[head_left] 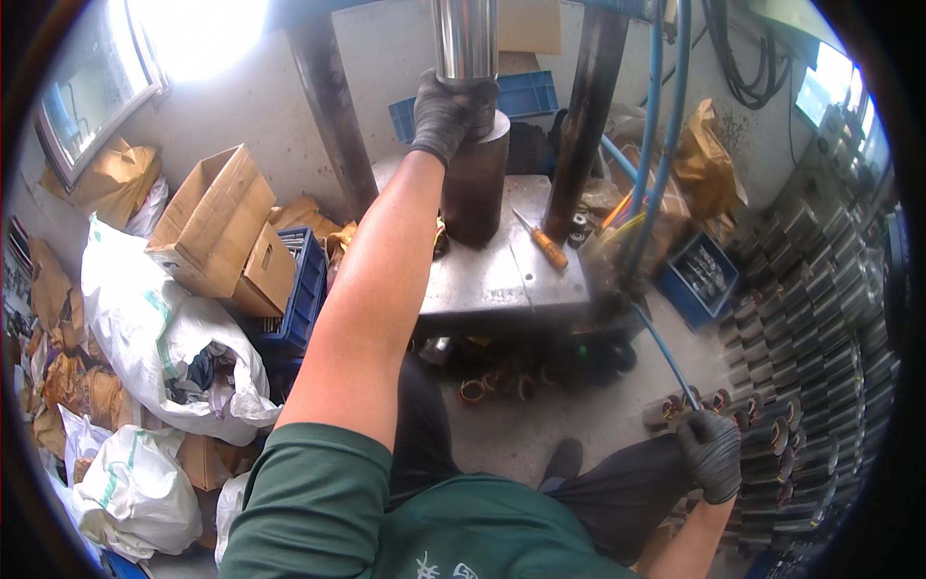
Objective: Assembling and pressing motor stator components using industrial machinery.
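My left hand (444, 118), in a dark glove, reaches up to the gap between a shiny steel ram (467, 43) and the top of a dark upright metal cylinder (476, 188). Its fingers are curled there; what they hold, if anything, is hidden. The cylinder stands on a steel press table (511, 275). Low on the right, my right hand (712, 455), also gloved, is closed round the end of a thin blue lever (667, 357). An orange-handled screwdriver (550, 249) lies on the table, right of the cylinder.
Dark columns (333, 106) flank the ram, and blue hoses (666, 125) hang on the right. Stacked metal cylinders (810, 309) and a blue bin (699, 280) of small parts stand at right. Cardboard boxes (212, 222) and white sacks (145, 328) crowd the left.
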### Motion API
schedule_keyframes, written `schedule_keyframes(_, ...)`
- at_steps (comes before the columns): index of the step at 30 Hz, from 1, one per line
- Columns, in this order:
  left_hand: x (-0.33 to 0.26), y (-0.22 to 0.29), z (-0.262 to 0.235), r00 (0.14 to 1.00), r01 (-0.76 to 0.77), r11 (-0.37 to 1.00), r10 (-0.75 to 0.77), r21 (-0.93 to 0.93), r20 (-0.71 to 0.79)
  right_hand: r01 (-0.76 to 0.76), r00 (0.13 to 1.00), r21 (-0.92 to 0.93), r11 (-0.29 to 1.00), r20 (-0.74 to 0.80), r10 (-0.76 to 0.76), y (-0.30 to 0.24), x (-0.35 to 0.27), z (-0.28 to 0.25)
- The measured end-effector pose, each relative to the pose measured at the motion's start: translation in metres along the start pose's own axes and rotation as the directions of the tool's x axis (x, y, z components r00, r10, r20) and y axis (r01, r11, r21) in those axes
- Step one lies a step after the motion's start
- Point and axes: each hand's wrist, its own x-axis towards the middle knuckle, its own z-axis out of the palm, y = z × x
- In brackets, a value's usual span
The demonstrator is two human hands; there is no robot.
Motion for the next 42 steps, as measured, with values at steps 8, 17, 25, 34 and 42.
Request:
schedule_keyframes(8, 0.001, -0.004, 0.005, 0.989, -0.107, 0.990, 0.097, -0.095, -0.110, 0.002, 1.000, 0.013, 1.000, 0.000, -0.002, -0.004, 0.001, -0.003)
schedule_keyframes(17, 0.000, -0.010, -0.001, 0.994, -0.099, 0.986, 0.092, -0.135, -0.060, 0.308, 0.678, -0.285, 0.908, -0.603, -0.420, -0.030, 0.146, -0.050)
schedule_keyframes(25, 0.011, -0.018, 0.008, 0.998, -0.032, 0.997, 0.027, -0.076, -0.065, 0.331, 0.772, -0.348, 0.877, -0.435, -0.464, -0.020, 0.193, -0.073)
schedule_keyframes(34, 0.022, -0.029, 0.012, 0.999, -0.042, 0.980, 0.038, -0.195, -0.024, 0.239, 0.956, -0.164, 0.957, 0.213, -0.202, 0.000, 0.007, -0.013)
schedule_keyframes(42, 0.014, -0.026, 0.005, 0.990, -0.143, 0.987, 0.141, -0.075, -0.028, 0.139, 0.990, -0.204, 0.969, -0.004, -0.143, -0.011, 0.000, 0.007)
